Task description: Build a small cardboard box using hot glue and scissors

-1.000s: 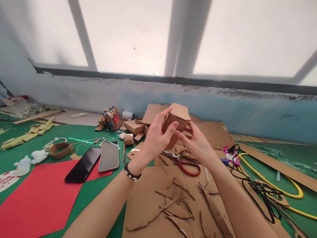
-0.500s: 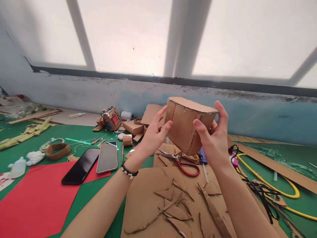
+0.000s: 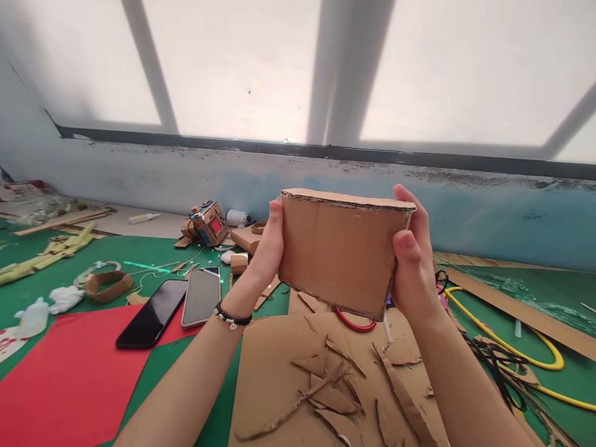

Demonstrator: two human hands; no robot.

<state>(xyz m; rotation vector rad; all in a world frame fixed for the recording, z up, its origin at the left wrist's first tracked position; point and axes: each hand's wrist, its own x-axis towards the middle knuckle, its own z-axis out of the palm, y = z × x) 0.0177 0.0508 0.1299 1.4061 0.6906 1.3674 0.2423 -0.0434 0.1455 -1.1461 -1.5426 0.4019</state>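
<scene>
The cardboard box (image 3: 338,251) is raised in front of me above the work surface, its broad flat side turned toward my eyes and its corrugated top edge running nearly level, slightly lower at the right. My left hand (image 3: 265,254) clamps the box's left end, the thumb lying up along the near edge and the other fingers hidden behind the panel. My right hand (image 3: 412,261) clamps the right end, the thumb pressed on the near face and the fingers curled round the upper corner. A beaded bracelet (image 3: 231,319) circles my left wrist. Directly beneath the box lies a large cardboard sheet (image 3: 270,379) strewn with cardboard offcuts (image 3: 326,388); the red handle of a pair of scissors (image 3: 356,325) shows just below the box's lower edge, the blades hidden behind it. To the left, two phones (image 3: 174,304) lie side by side, face up, partly on a red paper sheet (image 3: 65,379) that rests on the green mat (image 3: 153,251). Farther left sit a cardboard ring (image 3: 108,283) and crumpled white tissue (image 3: 65,297). Near the wall stands a small cardboard model (image 3: 208,221) with a red panel. To the right, a yellow hose (image 3: 521,351) and black cable (image 3: 496,372) trail across the mat.
</scene>
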